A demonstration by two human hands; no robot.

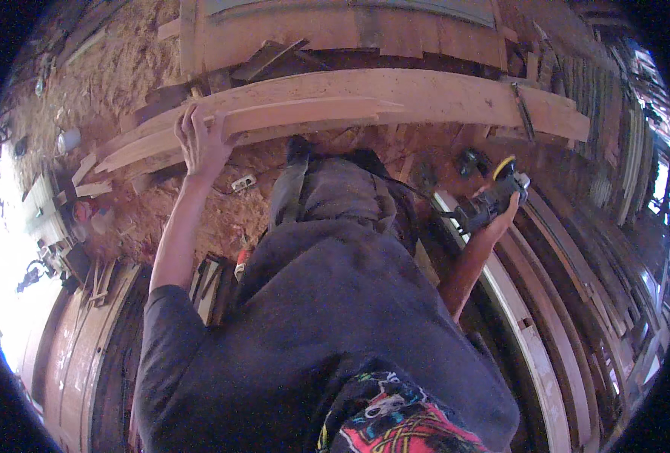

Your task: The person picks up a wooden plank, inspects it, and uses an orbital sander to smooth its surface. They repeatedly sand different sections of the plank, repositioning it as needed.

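Observation:
In the head view, my right hand (510, 213) is wrapped round the dark body of an angle grinder (480, 211), held off to the right. The grinder carries a yellow-edged disc (505, 167), raised clear of the wood. My left hand (205, 145) lies across a narrow, pale wooden strip (297, 113), its fingers stretched and apart toward the far side. That strip rests along a long, wide wooden plank (455, 90), which spans the view in front of my legs. Whether the disc is turning cannot be made out.
A dark tool (522, 112) lies across the plank's right part. Wood shavings cover the ground (229, 219), where a white power socket (243, 183) sits. Long boards (554, 317) lie at the right, more panels (86, 340) at the lower left. Scrap pieces (274, 59) lie beyond the plank.

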